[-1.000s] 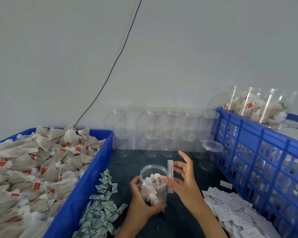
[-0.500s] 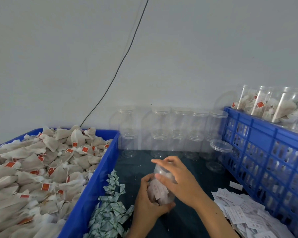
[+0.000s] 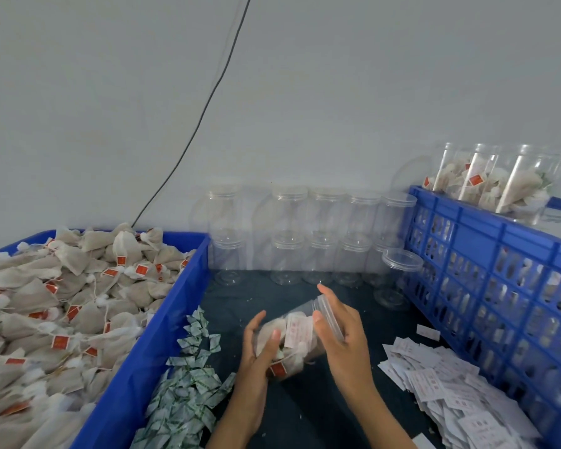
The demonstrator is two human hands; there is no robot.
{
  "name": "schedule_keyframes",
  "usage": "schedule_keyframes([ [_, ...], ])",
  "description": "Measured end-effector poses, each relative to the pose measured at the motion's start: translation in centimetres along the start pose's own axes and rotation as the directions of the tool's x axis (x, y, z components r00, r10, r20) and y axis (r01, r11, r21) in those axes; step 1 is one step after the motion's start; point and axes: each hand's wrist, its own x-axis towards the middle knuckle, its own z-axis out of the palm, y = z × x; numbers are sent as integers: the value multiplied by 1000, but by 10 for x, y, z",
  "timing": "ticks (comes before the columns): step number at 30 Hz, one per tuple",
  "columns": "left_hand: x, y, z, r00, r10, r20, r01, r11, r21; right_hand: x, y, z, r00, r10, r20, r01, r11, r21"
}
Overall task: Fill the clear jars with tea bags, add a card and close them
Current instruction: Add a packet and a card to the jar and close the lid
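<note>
At nine o'clock sits the blue bin (image 3: 162, 322) of tea bags (image 3: 78, 286). Centre, left hand (image 3: 259, 348) fingers curl round the tilted filled jar (image 3: 292, 338); right hand (image 3: 340, 332) fingers wrap its lid (image 3: 329, 314). Best keep twisting squarely until snug. Dark tabletop (image 3: 305, 413), cards (image 3: 447, 393) at four o'clock, grey wall (image 3: 337, 92) behind.

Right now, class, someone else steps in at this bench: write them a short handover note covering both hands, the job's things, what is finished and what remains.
Left hand grips the body of the filled jar, which is tilted. Right hand holds its lid, seated on the mouth.
Done: tea bags and a card are inside.
Left: make sure the lid is tight, then put the jar with the filled ones in the right crate. Empty jars wait at the wall; tea bags in the left bin, cards on the right.
</note>
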Motion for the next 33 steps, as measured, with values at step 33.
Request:
schedule_keyframes([
  [33,-9,11,7,989,4,-146,2,999,46,15,-14,-11,923,194,332,-218,975,37],
])
